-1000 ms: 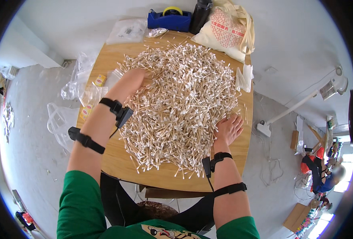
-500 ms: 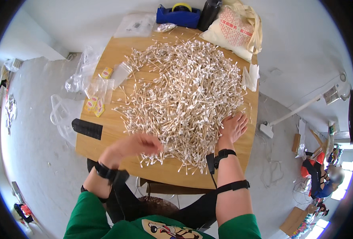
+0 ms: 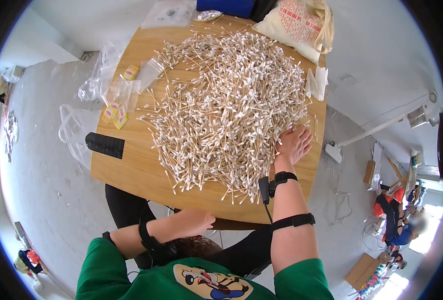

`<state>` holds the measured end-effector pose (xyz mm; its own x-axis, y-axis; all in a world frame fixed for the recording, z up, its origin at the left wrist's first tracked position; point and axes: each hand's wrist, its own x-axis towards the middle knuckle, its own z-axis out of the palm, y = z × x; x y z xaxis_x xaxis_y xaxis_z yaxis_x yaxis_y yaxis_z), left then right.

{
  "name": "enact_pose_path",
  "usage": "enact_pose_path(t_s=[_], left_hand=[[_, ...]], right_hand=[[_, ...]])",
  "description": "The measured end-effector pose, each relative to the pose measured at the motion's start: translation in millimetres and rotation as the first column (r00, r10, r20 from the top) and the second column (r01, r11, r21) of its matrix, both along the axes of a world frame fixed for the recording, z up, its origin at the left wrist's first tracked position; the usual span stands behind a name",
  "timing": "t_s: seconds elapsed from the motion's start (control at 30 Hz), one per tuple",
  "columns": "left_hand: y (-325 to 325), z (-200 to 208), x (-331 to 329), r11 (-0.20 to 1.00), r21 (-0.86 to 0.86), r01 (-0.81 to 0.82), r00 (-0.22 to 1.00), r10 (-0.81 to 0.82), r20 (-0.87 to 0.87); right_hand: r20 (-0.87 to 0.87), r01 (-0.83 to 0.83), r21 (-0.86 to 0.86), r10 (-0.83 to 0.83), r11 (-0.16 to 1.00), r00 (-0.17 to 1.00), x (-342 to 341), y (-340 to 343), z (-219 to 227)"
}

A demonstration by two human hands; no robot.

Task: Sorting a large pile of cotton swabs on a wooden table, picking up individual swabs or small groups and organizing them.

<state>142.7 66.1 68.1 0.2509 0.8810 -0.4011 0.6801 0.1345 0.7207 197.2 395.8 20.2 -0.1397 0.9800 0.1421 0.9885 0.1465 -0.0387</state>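
A wide heap of cotton swabs (image 3: 231,110) with white tips and wooden sticks covers much of the wooden table (image 3: 141,170). At the heap's right edge rests my right hand (image 3: 294,145), its fingers stretched out and its side against the swabs, with nothing held. My left hand (image 3: 194,220) is in front of the table's near edge, close to my body and apart from the heap. It looks bent inward; blur and the angle hide most of its fingers.
Small yellow boxes (image 3: 112,114), clear plastic bags (image 3: 149,75) and a black strip (image 3: 105,145) lie along the left side. A cloth tote bag (image 3: 296,27) stands at the back right, with crumpled white paper (image 3: 317,84) below it. A blue tape dispenser (image 3: 225,7) sits at the far edge.
My left hand has drawn back from the heap's near edge toward my body. The right hand stays by the heap's right edge. The whole view has shifted a little, so the table sits higher.
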Motion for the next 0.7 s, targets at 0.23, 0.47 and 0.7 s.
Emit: enact_pose_path(t_s=[0.23,0.47,0.7], left_hand=[[81,32,-85,0.672,0.558,-0.487,0.82,0.572,0.028],[142,30,-122,0.717,0.658,-0.23,0.71,0.586,-0.39],[149,13,-169,0.623,0.469,-0.626,0.611,0.766,-0.202]], right_hand=[[0.015,0.004,-0.027,-0.004,1.0,1.0,-2,-1,2],[0.016,-0.011,0.018,0.011,1.0,1.0,1,1,-6],[-0.003,-0.012,0.019,0.012,1.0,1.0,0,2,-8]])
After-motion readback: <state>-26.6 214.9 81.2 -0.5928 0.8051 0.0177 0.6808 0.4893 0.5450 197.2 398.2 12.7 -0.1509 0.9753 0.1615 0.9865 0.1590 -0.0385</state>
